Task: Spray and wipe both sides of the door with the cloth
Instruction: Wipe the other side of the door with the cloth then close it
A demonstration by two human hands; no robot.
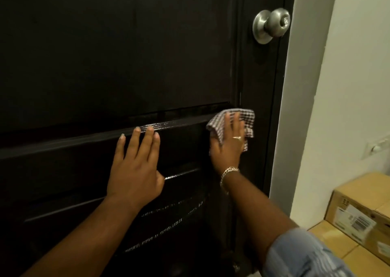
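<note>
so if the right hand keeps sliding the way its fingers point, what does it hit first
The right hand, flat on the checked cloth, points up the door. That strip looks bare until the round metal doorknob, probably the first obstacle, slightly to the right.

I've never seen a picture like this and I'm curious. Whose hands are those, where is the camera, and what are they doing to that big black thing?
There is no machine here, just a person. The camera sits on the person's head and looks forward and down, so you see their two arms reaching out, as if they were your own.

The big black thing is a door, with a round silver doorknob near its right edge. The left hand lies flat on the door, fingers straight, holding nothing. The right hand presses a checked cloth flat against the door to wipe it. It wears a ring and a bracelet.

The shiny streaks on the door look like wet marks. At the lower right stands a cardboard box beside a white wall.
</note>
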